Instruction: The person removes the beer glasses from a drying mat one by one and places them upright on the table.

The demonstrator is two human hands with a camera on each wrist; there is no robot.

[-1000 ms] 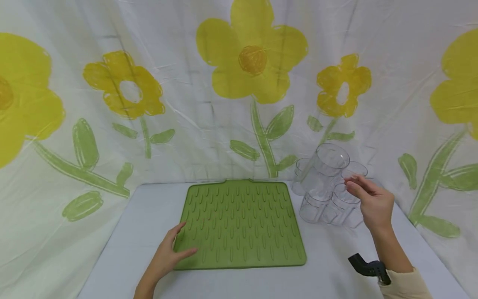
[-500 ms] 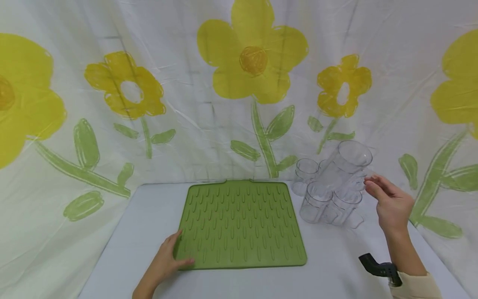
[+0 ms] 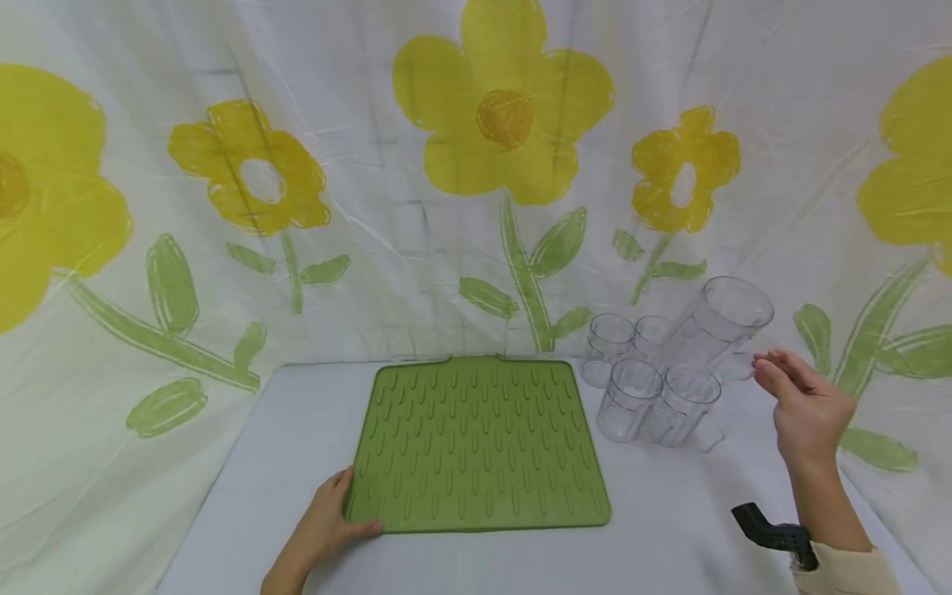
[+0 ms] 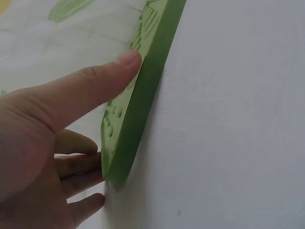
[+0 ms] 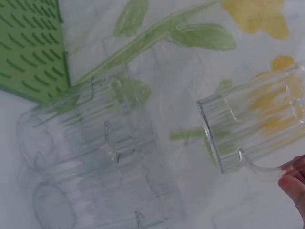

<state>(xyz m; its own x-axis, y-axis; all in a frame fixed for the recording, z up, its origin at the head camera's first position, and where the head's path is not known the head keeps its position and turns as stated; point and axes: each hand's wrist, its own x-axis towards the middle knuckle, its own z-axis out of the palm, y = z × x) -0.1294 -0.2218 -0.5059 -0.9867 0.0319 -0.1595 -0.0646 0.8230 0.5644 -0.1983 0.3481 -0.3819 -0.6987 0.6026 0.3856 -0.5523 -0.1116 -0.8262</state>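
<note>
My right hand (image 3: 812,413) pinches the handle of a clear mug (image 3: 706,335). In the right wrist view this mug (image 5: 248,119) is off the table, apart from the other mugs, with fingertips (image 5: 291,183) on its handle. Several more clear mugs (image 3: 628,405) stand grouped to the right of a green ridged mat (image 3: 476,446). At the mat's near left corner lies my left hand (image 3: 323,516). In the left wrist view, its thumb (image 4: 102,78) extends straight against the mat's edge (image 4: 143,100), while the other fingers are beside the adjoining side, their tips partly hidden.
The white table (image 3: 260,446) ends against a hanging cloth (image 3: 387,273) printed with yellow flowers. The standing mugs are close together, one handle (image 3: 712,440) pointing toward the near right. A black device (image 3: 773,535) is strapped on the right wrist.
My right hand has carried the mug rightward, from over the standing mugs to their right side. My left hand has shifted slightly down and left, close against the mat's corner.
</note>
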